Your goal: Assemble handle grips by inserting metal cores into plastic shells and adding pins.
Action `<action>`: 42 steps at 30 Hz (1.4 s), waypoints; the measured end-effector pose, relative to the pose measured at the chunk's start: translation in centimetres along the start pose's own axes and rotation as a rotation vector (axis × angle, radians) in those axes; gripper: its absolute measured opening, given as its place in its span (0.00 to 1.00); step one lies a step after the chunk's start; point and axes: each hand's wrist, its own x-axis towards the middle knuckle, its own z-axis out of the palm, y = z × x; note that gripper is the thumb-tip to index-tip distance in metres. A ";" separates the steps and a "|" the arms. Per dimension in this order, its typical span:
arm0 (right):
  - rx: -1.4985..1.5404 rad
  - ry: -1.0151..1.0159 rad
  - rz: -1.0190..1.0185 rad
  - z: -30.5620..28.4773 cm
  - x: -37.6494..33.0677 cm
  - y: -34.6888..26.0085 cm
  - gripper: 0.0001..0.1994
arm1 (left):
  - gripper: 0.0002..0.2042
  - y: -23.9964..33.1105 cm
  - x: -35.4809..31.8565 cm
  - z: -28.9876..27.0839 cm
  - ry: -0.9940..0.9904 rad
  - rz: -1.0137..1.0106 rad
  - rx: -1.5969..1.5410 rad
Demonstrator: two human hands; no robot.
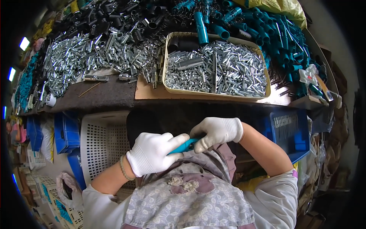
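Observation:
In front of my apron, a teal plastic tube (pixel 180 147) lies slantwise between my two gloved hands. My left hand (pixel 152 152), in a white glove, is closed round the tube, its fingers stretched along it. My right hand (pixel 218 131), gloved in white too, pinches at the tube's right end with thumb and fingers. Something dark shows at that end, too hidden to make out. Beyond my hands stands a cream tray (pixel 167 88) heaped with short shiny metal pins (pixel 240 66); a teal tube (pixel 201 28) stands on its far rim.
Shiny metal fittings (pixel 65 65) are piled on the bench at the left, black tubes (pixel 95 17) behind them. Teal tubes (pixel 267 28) are heaped at the far right. Below the bench are a white perforated basket (pixel 103 118) and a blue bin (pixel 301 147) holding springs (pixel 285 126).

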 end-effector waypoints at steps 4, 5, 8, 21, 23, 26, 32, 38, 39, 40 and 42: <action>-0.210 0.190 -0.129 1.5 -0.1 -0.1 0.27 | 0.23 -0.7 -0.3 0.2 0.039 0.026 0.014; -0.196 0.229 -0.087 2.0 -0.1 -0.3 0.26 | 0.23 -0.7 -0.4 0.1 0.045 0.032 -0.001; -0.171 0.276 -0.048 2.6 -0.4 -1.1 0.22 | 0.22 -0.6 -0.4 -0.1 0.043 0.045 -0.018; -0.961 1.180 -0.335 -4.5 0.6 -5.9 0.05 | 0.25 -1.8 -0.1 1.0 0.386 -0.207 -0.412; -1.126 1.124 -0.196 -5.7 2.2 -5.5 0.08 | 0.23 -2.1 0.0 1.4 0.430 -0.203 -0.607; -0.997 0.970 -0.163 -6.4 3.4 -5.3 0.07 | 0.27 -1.7 0.0 1.5 0.390 -0.469 -1.613; -0.916 1.086 -0.248 -6.4 3.4 -4.3 0.05 | 0.22 -3.2 0.3 3.3 0.595 -0.359 -2.286; -0.747 1.201 -0.258 -6.8 2.9 -4.4 0.06 | 0.20 -3.1 0.4 3.5 0.610 -0.420 -2.226; -0.708 1.198 -0.234 -7.1 2.8 -4.5 0.07 | 0.20 -3.1 0.3 3.6 0.594 -0.444 -2.199; -0.670 1.194 -0.209 -7.3 2.8 -4.5 0.07 | 0.20 -3.0 0.4 3.5 0.596 -0.443 -2.197; -0.666 1.203 -0.248 -7.8 2.8 -4.3 0.08 | 0.20 -2.8 0.4 3.3 0.571 -0.513 -2.168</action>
